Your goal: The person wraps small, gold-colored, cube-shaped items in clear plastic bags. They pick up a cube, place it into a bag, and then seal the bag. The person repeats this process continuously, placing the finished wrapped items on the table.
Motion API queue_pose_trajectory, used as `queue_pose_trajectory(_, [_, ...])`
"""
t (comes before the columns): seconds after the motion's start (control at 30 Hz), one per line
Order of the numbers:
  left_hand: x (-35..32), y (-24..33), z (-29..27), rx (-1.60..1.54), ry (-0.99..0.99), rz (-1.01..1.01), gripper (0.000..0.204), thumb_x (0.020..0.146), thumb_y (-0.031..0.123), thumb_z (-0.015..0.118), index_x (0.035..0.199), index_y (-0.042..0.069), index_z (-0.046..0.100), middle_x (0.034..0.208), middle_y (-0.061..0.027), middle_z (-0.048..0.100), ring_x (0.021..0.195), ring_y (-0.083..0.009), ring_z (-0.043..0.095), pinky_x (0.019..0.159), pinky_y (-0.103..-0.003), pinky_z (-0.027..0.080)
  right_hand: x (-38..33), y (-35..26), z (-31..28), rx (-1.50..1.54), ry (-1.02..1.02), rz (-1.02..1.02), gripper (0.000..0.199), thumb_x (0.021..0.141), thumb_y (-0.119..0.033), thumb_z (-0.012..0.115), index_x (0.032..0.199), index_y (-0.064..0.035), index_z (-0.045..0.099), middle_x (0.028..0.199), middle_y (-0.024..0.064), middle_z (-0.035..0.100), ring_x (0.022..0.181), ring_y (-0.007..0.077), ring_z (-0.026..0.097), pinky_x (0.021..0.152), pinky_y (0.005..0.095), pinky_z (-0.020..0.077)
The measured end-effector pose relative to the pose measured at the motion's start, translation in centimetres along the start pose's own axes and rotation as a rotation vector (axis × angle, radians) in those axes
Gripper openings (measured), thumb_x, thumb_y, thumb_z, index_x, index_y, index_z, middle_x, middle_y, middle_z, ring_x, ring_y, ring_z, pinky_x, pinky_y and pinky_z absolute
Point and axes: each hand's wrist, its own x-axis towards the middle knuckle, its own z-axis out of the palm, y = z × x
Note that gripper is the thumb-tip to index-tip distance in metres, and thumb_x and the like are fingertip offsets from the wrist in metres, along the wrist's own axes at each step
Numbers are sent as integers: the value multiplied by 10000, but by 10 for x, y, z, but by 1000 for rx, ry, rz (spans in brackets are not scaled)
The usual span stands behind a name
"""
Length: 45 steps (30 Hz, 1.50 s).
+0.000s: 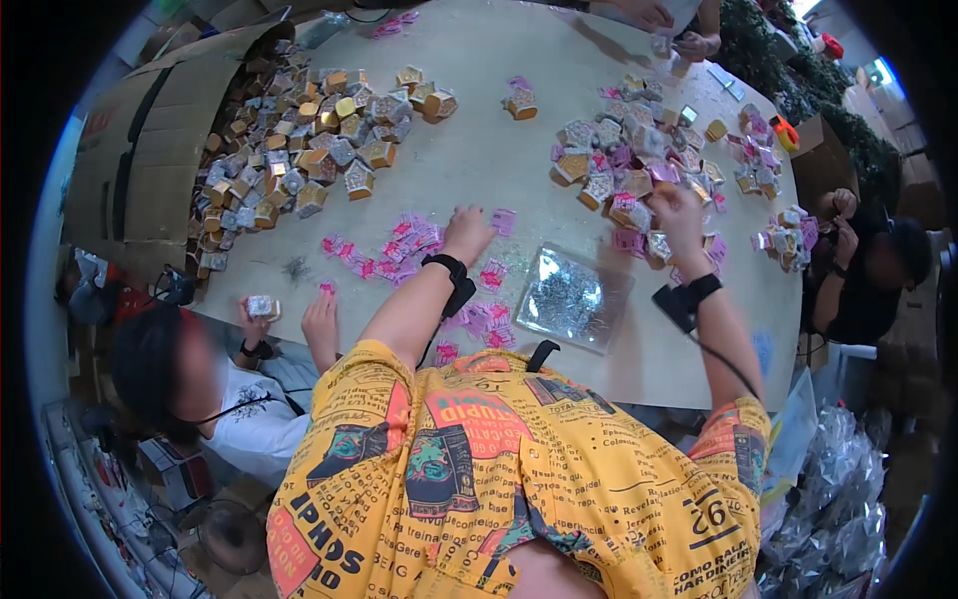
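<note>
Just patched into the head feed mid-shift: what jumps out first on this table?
The big heap of small gold and silver boxes spilling from an open cardboard carton at the table's left stands out first. Next, pink packets scattered mid-table, where the left hand reaches, and a shiny silver tray beside it. The right hand touches a second pile of boxes mixed with pink packets on the right.

packing workshop: table (pixel 479 150) heaped with boxes (pixel 299 140)
</note>
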Motion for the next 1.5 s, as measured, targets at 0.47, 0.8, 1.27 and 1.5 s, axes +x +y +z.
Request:
queue_pose_trajectory(0.47, [11,-1,46,202,90,381,193,732,148,614,905,65,599,989,-180,544,981,-360,525,790,-437,471,-164,13,120,-541,-582,-122,101,760,-135,572,809,-50,598,854,113,560,801,303,593,664,413,502])
queue_pose_trajectory(0.8, [-6,8,9,-880,-235,-143,196,873,203,539,962,53,629,749,-37,605,589,-120,562,519,-268,449,-159,-25,81,-318,-329,-45,87,744,-130,624,769,-59,666,775,126,583,710,305,602,632,401,487])
queue_pose_trajectory(1.27, [-69,58,-50,-1274,-269,-121,221,871,118,544,1047,2,611,833,-48,650,644,-92,593,542,-232,480,-159,-35,52,249,-233,416,107,780,-78,647,777,28,656,682,86,630,589,149,600,545,271,469])
queue_pose_trajectory(1.5, [-87,81,-72,-1209,-215,-36,184,844,116,593,987,7,636,800,-40,654,632,-85,592,545,-202,471,-140,-96,49,688,-290,404,85,789,-48,653,831,26,645,752,39,605,627,86,573,551,206,448])
